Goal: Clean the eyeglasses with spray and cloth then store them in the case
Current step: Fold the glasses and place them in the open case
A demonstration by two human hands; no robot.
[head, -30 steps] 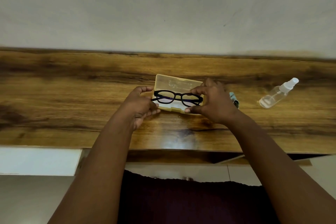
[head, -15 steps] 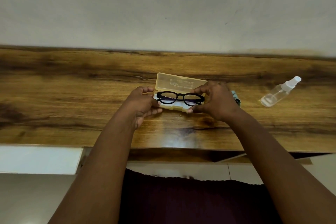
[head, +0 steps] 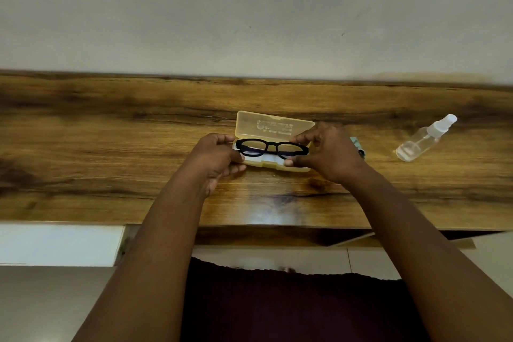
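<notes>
Holding black eyeglasses (head: 272,148) over the tray of an open, translucent yellow case (head: 273,141) on the wood-grain counter (head: 111,153). Thick dark frame, rounded lenses, folded flat, lying lengthwise along the case, possibly already touching its pale lining. Left hand (head: 215,159) pinching the left end, right hand (head: 326,154) pinching the right end, fingers (head: 301,138) closed narrowly on the frame. Lid tilted up behind. Clear spray bottle (head: 424,138) lying well to the right; teal cloth (head: 358,146) peeking from behind the right hand.
</notes>
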